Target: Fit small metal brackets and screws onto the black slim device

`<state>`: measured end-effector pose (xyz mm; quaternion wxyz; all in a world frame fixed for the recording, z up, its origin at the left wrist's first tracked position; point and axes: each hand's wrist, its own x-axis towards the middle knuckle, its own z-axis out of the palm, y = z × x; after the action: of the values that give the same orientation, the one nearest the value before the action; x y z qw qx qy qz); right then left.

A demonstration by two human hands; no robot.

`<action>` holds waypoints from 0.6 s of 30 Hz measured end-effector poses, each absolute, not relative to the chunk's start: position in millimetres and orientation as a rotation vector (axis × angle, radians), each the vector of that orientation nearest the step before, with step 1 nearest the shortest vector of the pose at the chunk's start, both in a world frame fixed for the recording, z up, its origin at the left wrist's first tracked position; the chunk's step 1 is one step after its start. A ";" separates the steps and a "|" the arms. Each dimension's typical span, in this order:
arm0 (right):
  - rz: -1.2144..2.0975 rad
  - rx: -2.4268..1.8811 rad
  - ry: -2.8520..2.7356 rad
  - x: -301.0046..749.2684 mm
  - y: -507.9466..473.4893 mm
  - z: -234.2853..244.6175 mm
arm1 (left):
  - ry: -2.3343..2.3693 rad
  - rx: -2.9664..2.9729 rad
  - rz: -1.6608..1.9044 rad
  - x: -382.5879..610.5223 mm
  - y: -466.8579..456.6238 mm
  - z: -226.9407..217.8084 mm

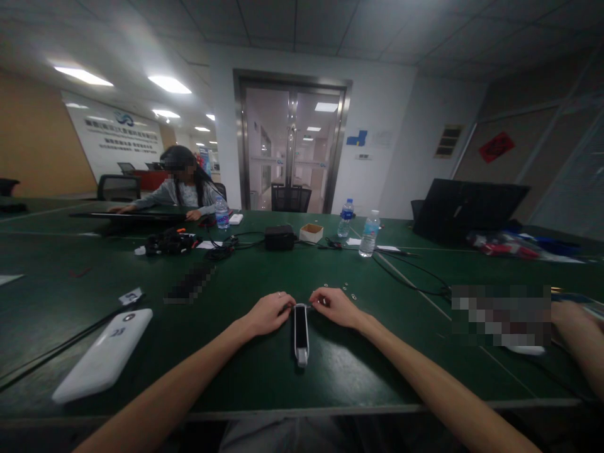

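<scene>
A slim, long object [301,330] with a dark top, white sides and a pale near end lies on the green table, pointing toward me. At its far end, on the left, the fingertips of my left hand [271,313] are pressed together, touching or almost touching it. My right hand [337,307] is curled in a pinch just right of that same end. Whatever either hand pinches is too small to make out. Several tiny ring-like pieces [353,297] lie beyond my right hand.
A white power-bank-like device [106,355] lies left. Farther back are a black box [279,238], a small open carton [311,233], two water bottles [369,234] and cables. A person [182,182] sits back left; another person's hand [573,321] shows at right.
</scene>
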<state>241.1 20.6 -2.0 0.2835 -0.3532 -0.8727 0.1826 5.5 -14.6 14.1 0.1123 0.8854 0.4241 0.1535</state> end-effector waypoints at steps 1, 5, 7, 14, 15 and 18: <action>0.491 -0.946 -2.330 241.8 20.9 -2.4 | 1.244 2.602 0.455 5.6 -14.2 13.5; 0.496 -0.945 -2.324 243.5 21.6 -2.9 | 1.227 2.636 0.477 5.4 -12.2 10.3; 0.512 -0.937 -2.326 243.4 21.2 -2.5 | 1.223 2.638 0.485 5.1 -12.0 9.8; 0.551 -0.885 -2.330 242.8 20.5 -3.2 | 1.246 2.623 0.459 5.8 -14.9 13.8; 0.550 -0.884 -2.330 242.8 20.7 -3.9 | 1.244 2.622 0.463 5.8 -14.8 13.8; 0.535 -0.890 -2.325 242.8 21.8 -5.9 | 1.228 2.624 0.471 5.3 -13.5 12.1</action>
<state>242.8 21.8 -5.9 0.2931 -0.3342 -0.8729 0.2009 5.3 -13.5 12.1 0.1030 0.8893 0.4161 0.1596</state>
